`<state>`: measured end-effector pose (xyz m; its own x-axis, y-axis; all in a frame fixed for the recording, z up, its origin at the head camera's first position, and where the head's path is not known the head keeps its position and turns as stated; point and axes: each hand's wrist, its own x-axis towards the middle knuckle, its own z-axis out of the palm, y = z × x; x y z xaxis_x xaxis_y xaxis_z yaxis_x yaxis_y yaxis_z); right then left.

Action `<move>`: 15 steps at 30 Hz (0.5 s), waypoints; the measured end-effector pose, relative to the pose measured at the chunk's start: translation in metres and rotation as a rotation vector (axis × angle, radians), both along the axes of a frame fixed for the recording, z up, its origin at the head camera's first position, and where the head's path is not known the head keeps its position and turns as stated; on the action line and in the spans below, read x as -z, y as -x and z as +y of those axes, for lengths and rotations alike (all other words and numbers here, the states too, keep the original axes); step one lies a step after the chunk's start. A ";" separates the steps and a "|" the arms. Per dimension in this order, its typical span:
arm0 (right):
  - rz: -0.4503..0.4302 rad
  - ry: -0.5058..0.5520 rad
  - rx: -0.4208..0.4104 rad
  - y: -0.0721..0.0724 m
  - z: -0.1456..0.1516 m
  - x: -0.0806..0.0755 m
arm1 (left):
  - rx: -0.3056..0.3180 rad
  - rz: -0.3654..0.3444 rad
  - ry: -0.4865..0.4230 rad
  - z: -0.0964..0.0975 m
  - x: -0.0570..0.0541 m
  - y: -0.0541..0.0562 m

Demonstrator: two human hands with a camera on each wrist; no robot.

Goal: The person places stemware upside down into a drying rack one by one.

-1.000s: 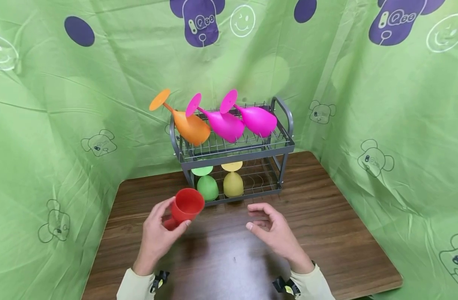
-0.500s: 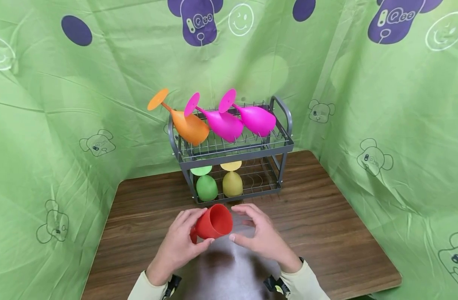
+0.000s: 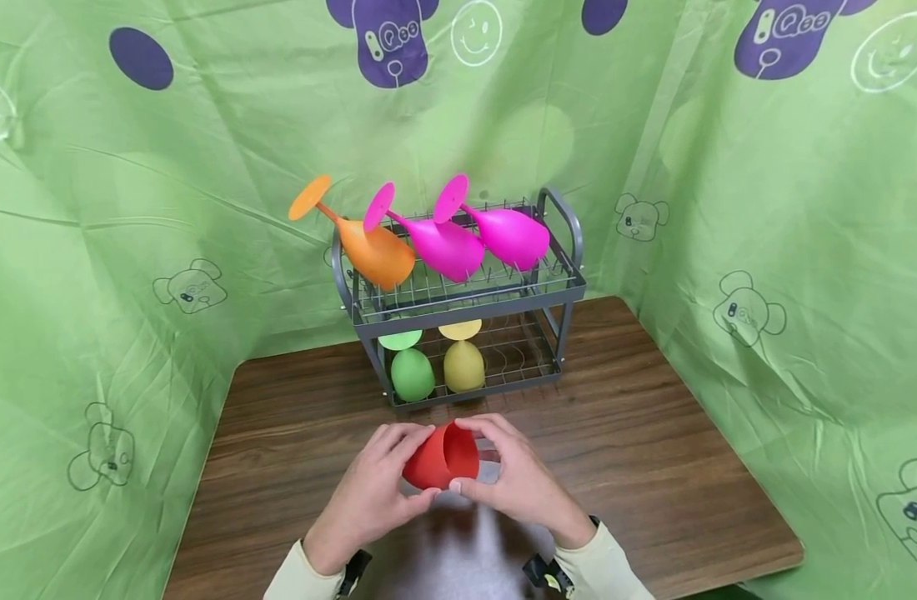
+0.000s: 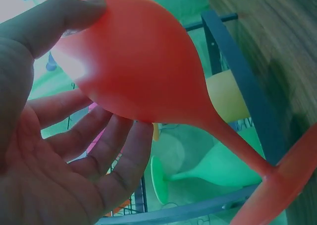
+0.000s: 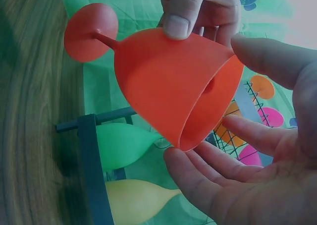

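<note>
A red plastic goblet (image 3: 426,462) lies tilted between both hands above the table, its mouth turned to the right. My left hand (image 3: 372,487) holds the bowl, with the thumb on one side and the fingers on the other. At the rim is my right hand (image 3: 522,479), its thumb and fingertips touching opposite sides of the mouth. The left wrist view shows the goblet's stem (image 4: 237,145) and round foot (image 4: 280,183) free of the fingers. In the right wrist view the left thumb (image 5: 178,24) presses on the bowl.
Behind the hands stands a grey two-tier dish rack (image 3: 473,311). Its top tier bears an orange goblet (image 3: 376,254) and two magenta ones, tilted. A green goblet (image 3: 412,375) and a yellow goblet (image 3: 464,368) stand upside down below. Green cloth (image 3: 729,208) surrounds the wooden table (image 3: 653,483).
The left hand has carried the red goblet rightward and tipped its mouth to the right. The right hand has moved left and now touches the rim.
</note>
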<state>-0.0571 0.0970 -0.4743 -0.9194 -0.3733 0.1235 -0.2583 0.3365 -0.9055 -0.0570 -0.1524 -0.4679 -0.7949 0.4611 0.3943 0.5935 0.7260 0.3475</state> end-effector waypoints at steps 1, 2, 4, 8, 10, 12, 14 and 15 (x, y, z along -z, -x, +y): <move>-0.003 0.003 0.001 0.000 0.000 0.001 | -0.001 0.001 0.013 0.001 0.001 0.000; -0.005 0.006 0.002 0.000 0.000 0.001 | -0.001 0.003 0.022 0.002 0.001 0.000; -0.009 0.013 0.000 0.000 0.000 0.003 | 0.001 0.013 0.045 0.004 0.002 -0.001; -0.037 0.031 0.000 0.000 0.001 0.006 | 0.003 0.043 0.106 0.008 0.005 -0.004; -0.054 0.035 0.002 0.000 0.001 0.009 | 0.008 0.055 0.138 0.009 0.006 -0.005; -0.066 0.032 0.007 0.000 0.002 0.011 | 0.012 0.056 0.155 0.011 0.006 -0.005; -0.076 0.032 0.010 0.000 0.002 0.013 | 0.014 0.045 0.162 0.012 0.006 -0.005; -0.077 0.030 0.011 0.001 0.002 0.014 | 0.014 0.039 0.163 0.012 0.005 -0.004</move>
